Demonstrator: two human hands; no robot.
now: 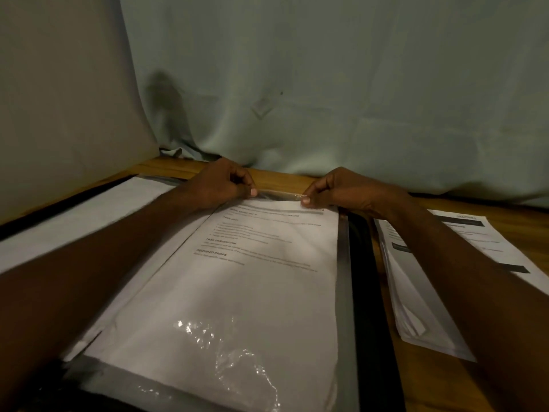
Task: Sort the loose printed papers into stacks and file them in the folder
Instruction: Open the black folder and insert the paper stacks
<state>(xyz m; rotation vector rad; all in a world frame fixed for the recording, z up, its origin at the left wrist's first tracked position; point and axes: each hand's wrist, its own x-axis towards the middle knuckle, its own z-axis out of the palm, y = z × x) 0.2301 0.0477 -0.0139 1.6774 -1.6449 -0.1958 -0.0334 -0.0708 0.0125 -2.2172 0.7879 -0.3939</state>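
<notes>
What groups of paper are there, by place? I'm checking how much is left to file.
Printed sheet in the folder's clear sleeve: 1
Loose stack on the table, right of the folder: 1
White page on the folder's left side: 1
Total: 3

Single head view — looks forward and down, close over table (445, 382); curtain (326, 84) behind.

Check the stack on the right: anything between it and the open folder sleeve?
Nothing visible lies between them. The loose stack sits on the wooden table right of the folder. But both hands, left hand and right hand, pinch the clear sleeve at its top edge, and a printed sheet already fills it.
</notes>
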